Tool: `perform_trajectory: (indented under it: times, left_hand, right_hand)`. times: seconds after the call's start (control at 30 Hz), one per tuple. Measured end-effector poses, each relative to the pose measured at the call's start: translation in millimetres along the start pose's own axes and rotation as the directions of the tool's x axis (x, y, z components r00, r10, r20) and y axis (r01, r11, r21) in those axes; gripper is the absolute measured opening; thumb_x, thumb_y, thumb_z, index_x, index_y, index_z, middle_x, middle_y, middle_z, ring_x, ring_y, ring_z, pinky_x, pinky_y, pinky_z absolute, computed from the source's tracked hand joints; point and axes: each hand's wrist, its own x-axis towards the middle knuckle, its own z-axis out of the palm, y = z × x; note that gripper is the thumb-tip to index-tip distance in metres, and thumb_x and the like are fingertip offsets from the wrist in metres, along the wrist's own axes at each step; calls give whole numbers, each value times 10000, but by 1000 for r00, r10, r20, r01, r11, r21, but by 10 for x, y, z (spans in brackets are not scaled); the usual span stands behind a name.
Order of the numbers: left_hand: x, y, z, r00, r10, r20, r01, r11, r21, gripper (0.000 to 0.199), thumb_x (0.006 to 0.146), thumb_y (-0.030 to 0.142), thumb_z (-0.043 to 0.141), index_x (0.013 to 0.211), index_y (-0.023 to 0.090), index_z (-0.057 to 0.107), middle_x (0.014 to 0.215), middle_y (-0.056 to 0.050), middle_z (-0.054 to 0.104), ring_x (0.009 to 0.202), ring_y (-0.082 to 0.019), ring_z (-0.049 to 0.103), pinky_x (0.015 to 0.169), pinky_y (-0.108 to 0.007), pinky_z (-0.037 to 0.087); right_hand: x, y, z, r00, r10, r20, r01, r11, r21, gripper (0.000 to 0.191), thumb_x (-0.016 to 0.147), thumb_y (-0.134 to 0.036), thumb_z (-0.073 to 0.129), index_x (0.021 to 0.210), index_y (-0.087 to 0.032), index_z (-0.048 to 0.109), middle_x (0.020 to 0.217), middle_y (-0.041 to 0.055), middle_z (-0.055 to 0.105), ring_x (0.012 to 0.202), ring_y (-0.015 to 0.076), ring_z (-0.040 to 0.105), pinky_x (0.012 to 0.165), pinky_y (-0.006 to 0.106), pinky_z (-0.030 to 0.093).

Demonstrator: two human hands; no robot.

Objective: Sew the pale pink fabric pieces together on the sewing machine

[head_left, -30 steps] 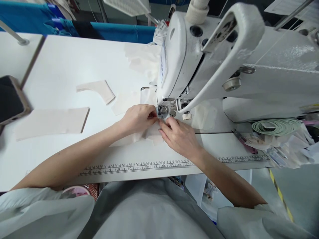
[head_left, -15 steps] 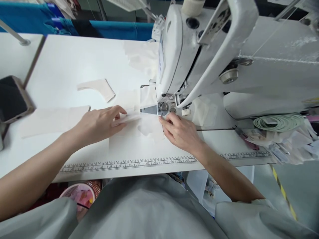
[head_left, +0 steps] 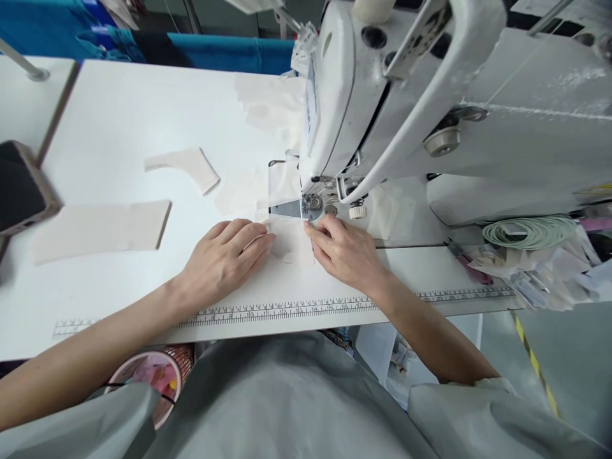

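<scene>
A thin, pale, see-through fabric (head_left: 291,239) lies by the needle plate of the white sewing machine (head_left: 329,95). My left hand (head_left: 229,255) rests on the fabric's left part, fingers together and slightly bent, thumb beside them; its fingertips press or pinch the edge. Just below the presser foot, my right hand (head_left: 342,252) holds the fabric's right edge with its index fingertip, the other fingers curled. Two cut pale pieces lie to the left: a curved one (head_left: 184,167) and a longer one (head_left: 105,229).
A measuring tape strip (head_left: 287,313) runs along the table's front edge. A dark phone-like object (head_left: 23,188) is at far left. Green coiled tape (head_left: 528,233), snips (head_left: 471,264) and scraps lie at right. A basket (head_left: 179,366) stands below the table.
My left hand has moved right, nearer the machine, and now lies flatter on the fabric. My right hand stays by the presser foot. The view has shifted slightly.
</scene>
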Motion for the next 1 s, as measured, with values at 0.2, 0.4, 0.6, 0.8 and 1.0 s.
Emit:
perform_trajectory:
  times: [0.2,0.4,0.6,0.8,1.0]
  left_hand:
    - [-66,-41,51,1000,-24,5,24,1000,0,264,951,172,494,1188,181,611,1175,-99,694,1026,-266,641,791,-396,511]
    - [-76,-42,29,997,-71,-14,71,995,64,309,940,211,501,1230,161,597,1240,-124,667,1093,-305,627,817,-431,500]
    - [-110,-96,18,988,-143,-65,153,970,188,232,934,222,511,1140,178,608,1230,-118,667,1089,-308,621,799,-428,495]
    - [-219,-246,-44,946,-315,-78,324,932,164,258,916,183,483,1117,279,614,1205,-45,667,1047,-302,604,693,-419,488]
    - [-197,-264,-140,936,-344,-73,349,934,80,182,916,209,522,1053,221,642,1086,-79,682,992,-308,612,694,-432,506]
  right_hand:
    - [-1,3,9,1000,-5,-5,5,1000,1,385,998,-184,349,1267,-183,624,943,48,636,758,127,548,594,280,365]
    - [-2,1,8,1000,-13,-20,13,1000,-12,384,1000,-192,352,1277,-179,619,944,50,640,772,133,556,604,287,369]
    - [-2,3,9,1000,-18,-11,18,1000,-3,390,984,-177,372,1298,-173,602,955,56,635,783,139,552,615,292,384]
    - [0,8,0,1000,-14,16,14,1000,13,388,968,-183,406,1305,-162,595,951,64,620,790,147,542,619,288,393]
    - [-8,15,12,1000,-24,4,24,1000,-6,401,973,-183,386,1319,-161,587,957,60,625,783,146,541,616,291,391]
